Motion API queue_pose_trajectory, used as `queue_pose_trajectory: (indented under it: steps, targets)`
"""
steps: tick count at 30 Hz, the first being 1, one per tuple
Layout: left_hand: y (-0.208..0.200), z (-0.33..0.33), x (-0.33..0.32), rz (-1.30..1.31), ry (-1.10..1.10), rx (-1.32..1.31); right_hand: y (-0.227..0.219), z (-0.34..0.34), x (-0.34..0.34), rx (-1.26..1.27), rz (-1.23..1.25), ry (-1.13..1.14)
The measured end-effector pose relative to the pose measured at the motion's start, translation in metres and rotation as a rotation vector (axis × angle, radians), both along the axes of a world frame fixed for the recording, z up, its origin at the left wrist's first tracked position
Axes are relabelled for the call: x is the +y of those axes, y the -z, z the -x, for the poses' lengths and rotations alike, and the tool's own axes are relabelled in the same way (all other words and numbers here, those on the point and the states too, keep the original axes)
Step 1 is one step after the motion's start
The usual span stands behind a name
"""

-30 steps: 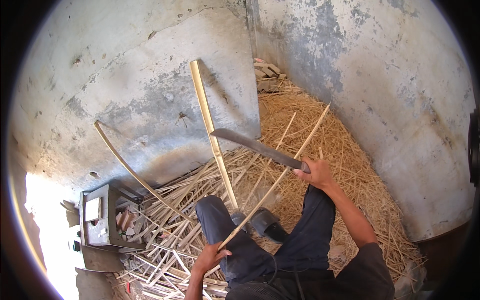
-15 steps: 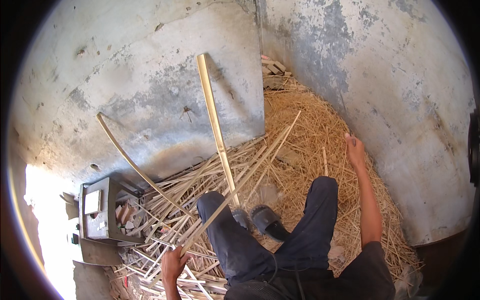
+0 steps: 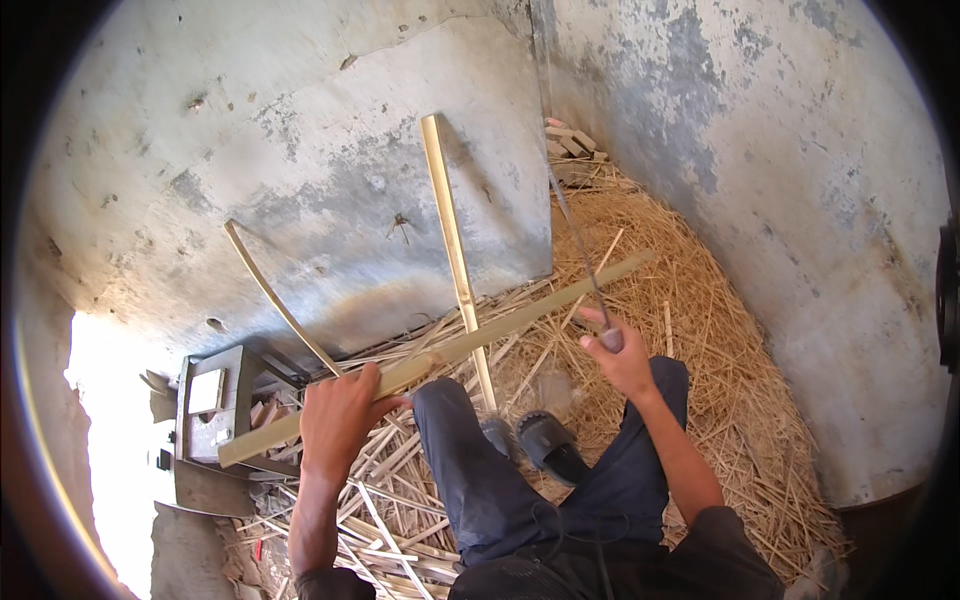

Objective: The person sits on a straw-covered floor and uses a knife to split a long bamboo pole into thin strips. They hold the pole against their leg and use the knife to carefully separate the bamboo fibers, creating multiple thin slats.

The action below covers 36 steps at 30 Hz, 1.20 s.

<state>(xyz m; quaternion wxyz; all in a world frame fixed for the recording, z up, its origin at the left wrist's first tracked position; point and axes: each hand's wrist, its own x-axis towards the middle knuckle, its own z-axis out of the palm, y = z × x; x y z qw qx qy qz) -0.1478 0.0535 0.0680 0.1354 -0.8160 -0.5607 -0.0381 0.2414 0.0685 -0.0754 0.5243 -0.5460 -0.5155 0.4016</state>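
My left hand [image 3: 338, 420] is wrapped round a long bamboo strip [image 3: 520, 318]. The strip slants across in front of my knees, from lower left up to the right, with its broad face showing. My right hand [image 3: 625, 358] grips the rounded handle of a long, thin-bladed knife [image 3: 575, 228], which points up and away. In the picture the blade crosses the strip near its far right end; whether the two touch I cannot tell. Another split bamboo length [image 3: 450, 225] leans on the wall beyond, its foot near my sandals [image 3: 552, 447].
Shavings [image 3: 670, 235] heap up along the right wall. Many loose bamboo strips [image 3: 385, 535] lie at the left. A thin curved strip [image 3: 268, 288] leans on the wall [image 3: 330, 150]. Beside it, a grey box-like stand [image 3: 225, 400] lies on the floor, and bricks [image 3: 575, 143] sit in the corner.
My left hand has risen, and the bamboo strip has swung to a flatter slant with its broad face showing. My right hand has come inward from the far right, bringing the knife blade into view.
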Motion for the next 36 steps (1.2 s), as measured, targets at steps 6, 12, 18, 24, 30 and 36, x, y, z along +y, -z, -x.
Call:
queue_pose_trajectory:
  steps: [6, 12, 18, 24, 30, 36]
  targets:
    - [-0.044, -0.033, 0.008, 0.060, 0.054, 0.122, 0.021, 0.043, 0.018, -0.047, -0.198, -0.081]
    - [-0.059, -0.049, 0.021, 0.023, 0.170, 0.171, 0.011, 0.056, 0.022, 0.035, 0.073, -0.323]
    - [-0.071, -0.064, 0.036, -0.061, 0.305, 0.332, 0.029, 0.074, 0.035, 0.012, -0.273, -0.212]
    - [-0.072, -0.059, 0.049, -0.197, 0.425, 0.351, 0.021, 0.082, 0.025, 0.121, -0.174, -0.091]
    - [-0.085, -0.065, 0.044, -0.415, 0.503, 0.311, 0.007, 0.079, 0.021, 0.025, -0.171, -0.060]
    - [-0.110, -0.041, 0.053, -1.059, 0.672, -0.060, -0.004, 0.070, 0.030, 0.047, -0.144, -0.117]
